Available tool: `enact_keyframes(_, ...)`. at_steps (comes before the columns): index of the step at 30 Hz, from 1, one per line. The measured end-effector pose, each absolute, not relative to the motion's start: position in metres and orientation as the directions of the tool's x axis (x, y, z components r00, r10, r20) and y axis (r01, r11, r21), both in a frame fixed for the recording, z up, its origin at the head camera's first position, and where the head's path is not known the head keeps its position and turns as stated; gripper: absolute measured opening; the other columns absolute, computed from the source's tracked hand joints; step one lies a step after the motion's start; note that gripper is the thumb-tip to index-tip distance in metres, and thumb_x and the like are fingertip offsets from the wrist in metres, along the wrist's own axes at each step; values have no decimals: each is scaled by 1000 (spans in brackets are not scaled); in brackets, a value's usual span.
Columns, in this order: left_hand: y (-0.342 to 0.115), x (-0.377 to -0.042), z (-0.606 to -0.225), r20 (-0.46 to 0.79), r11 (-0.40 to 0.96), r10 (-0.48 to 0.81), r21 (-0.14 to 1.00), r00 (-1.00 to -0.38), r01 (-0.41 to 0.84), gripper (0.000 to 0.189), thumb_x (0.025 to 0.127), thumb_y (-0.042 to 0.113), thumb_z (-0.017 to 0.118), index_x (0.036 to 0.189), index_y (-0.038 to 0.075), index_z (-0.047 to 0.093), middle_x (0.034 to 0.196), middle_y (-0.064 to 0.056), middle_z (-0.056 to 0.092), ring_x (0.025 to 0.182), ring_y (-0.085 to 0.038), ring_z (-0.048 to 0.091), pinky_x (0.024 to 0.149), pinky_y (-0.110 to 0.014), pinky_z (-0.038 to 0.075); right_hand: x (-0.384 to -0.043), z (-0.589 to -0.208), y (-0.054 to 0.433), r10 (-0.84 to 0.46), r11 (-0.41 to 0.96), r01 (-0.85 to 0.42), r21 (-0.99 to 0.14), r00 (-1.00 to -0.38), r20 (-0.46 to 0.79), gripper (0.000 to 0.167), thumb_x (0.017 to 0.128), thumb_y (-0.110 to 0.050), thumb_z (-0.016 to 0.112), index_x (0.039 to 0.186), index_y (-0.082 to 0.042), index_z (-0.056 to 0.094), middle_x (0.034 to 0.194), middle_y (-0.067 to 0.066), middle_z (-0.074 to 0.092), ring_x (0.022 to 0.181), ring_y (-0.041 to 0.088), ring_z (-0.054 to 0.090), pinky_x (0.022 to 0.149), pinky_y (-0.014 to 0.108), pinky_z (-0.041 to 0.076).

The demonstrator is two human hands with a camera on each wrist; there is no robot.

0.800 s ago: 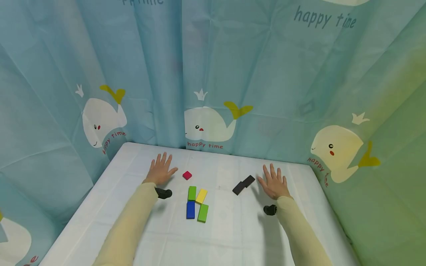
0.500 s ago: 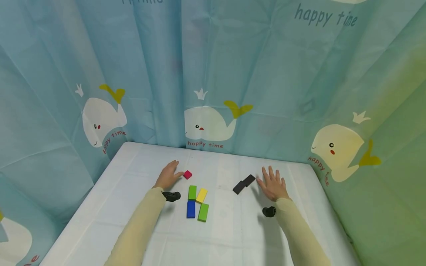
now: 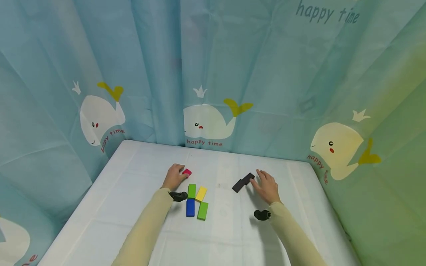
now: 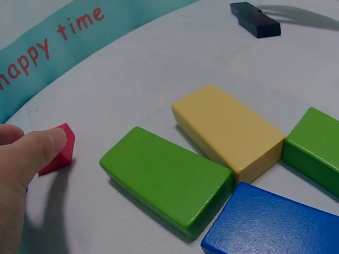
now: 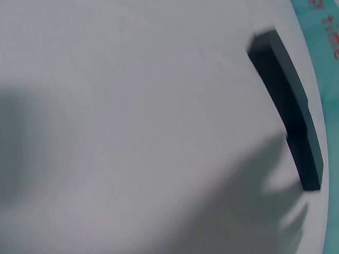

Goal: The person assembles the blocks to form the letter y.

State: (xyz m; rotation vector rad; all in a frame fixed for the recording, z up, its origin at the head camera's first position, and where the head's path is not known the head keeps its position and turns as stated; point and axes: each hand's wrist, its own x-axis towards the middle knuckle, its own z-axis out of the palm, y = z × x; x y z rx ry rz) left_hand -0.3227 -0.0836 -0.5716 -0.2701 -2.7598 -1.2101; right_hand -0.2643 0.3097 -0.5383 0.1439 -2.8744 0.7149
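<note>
In the head view, my left hand [image 3: 173, 178] is at a small red block [image 3: 187, 172], its thumb and fingers parted on the block's near side. The left wrist view has the thumb overlapping the red block [image 4: 66, 151]; contact is unclear. My right hand [image 3: 267, 187] is beside two black blocks [image 3: 238, 185] laid end to end with an offset, fingers slightly bent and parted, gripping nothing. The right wrist view catches the black blocks [image 5: 286, 95] and a shadow of the fingers; the hand itself is out of that frame.
A green block [image 3: 191, 191], a yellow block [image 3: 201, 194], a blue block [image 3: 190, 207] and another green block [image 3: 202, 211] lie flat in a cluster, near the left forearm. The white table [image 3: 226, 240] ends at a blue curtain [image 3: 213, 66] behind.
My left hand has come right and nearer, its spread fingers drawing in beside the red block. My right hand has shifted left toward the black blocks, its fingers bending. The blocks stay put.
</note>
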Motion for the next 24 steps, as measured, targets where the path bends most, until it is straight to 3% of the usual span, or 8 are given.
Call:
enact_keyframes(5, -81, -324, -571, 176, 666, 130, 713, -976, 218, 50, 87, 19, 75, 129, -5, 60, 118, -18, 60, 110, -30, 56, 100, -43, 45, -261, -547, 297, -38, 830, -162, -533, -971, 236, 58, 96, -35, 63, 140, 0, 50, 137, 28, 45, 124, 49, 38, 97, 67, 29)
enact_keyframes(12, -78, -322, -570, 158, 654, 142, 726, -977, 212, 45, 86, 14, 76, 125, -5, 62, 114, -17, 60, 103, -28, 57, 95, -42, 48, -254, -559, 283, -20, 771, -137, -622, -981, 192, 61, 92, -32, 69, 139, 2, 50, 132, 29, 45, 123, 47, 41, 99, 62, 35)
enact_keyframes(24, -71, -324, -574, 170, 695, 124, 689, -978, 208, 40, 86, 8, 75, 123, -5, 63, 113, -19, 60, 102, -30, 57, 93, -42, 50, -249, -571, 264, -12, 761, -146, -632, -977, 212, 66, 89, -29, 73, 139, 6, 48, 125, 28, 45, 116, 44, 45, 99, 58, 37)
